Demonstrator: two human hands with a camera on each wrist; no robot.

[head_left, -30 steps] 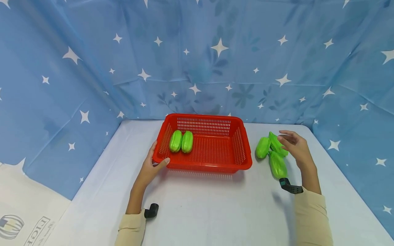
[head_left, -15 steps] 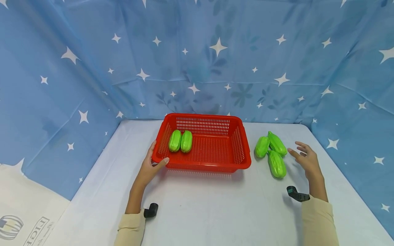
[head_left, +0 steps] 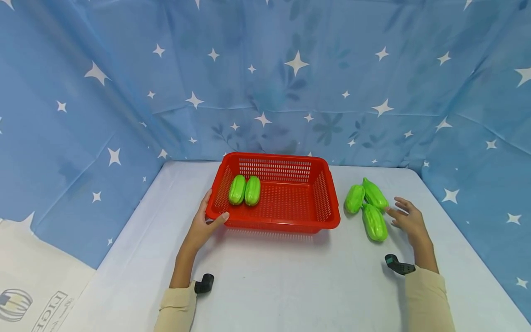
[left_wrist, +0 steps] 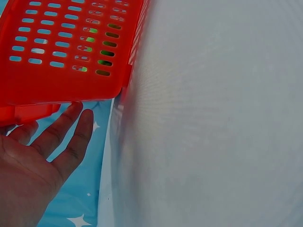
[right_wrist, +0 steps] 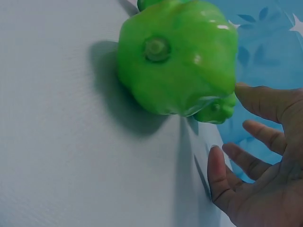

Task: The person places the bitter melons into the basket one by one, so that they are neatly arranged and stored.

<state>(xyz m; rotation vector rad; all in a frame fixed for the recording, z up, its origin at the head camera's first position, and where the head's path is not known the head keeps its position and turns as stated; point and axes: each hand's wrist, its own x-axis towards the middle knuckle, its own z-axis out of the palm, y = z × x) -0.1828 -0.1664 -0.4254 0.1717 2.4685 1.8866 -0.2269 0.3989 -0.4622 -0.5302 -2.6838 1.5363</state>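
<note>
At the left corner of a red plastic basket (head_left: 274, 225), my left hand (head_left: 202, 227) has its thumb over the front rim and its fingers along the left side. In the left wrist view those fingers (left_wrist: 75, 146) are straight and spread, tips right at the rim. Two ridged, glossy green fruits (head_left: 237, 190) lie side by side in the basket's left part. My right hand (head_left: 408, 219) is just right of three more on the table: a left fruit (head_left: 354, 199), a back fruit (head_left: 374, 193) and a front fruit (head_left: 375, 223). Its fingers are loosely bent around nothing.
A white cloth covers the table (head_left: 265, 286). Blue curtain (head_left: 265, 83) with white stars encloses the back and both sides. A black wrist camera (head_left: 204, 283) sits on the left wrist, another camera (head_left: 398, 265) on the right.
My right hand has drawn back and right from above the fruits, lowered beside them, then shifted slightly left. The left hand, the basket and the fruits stay in place.
</note>
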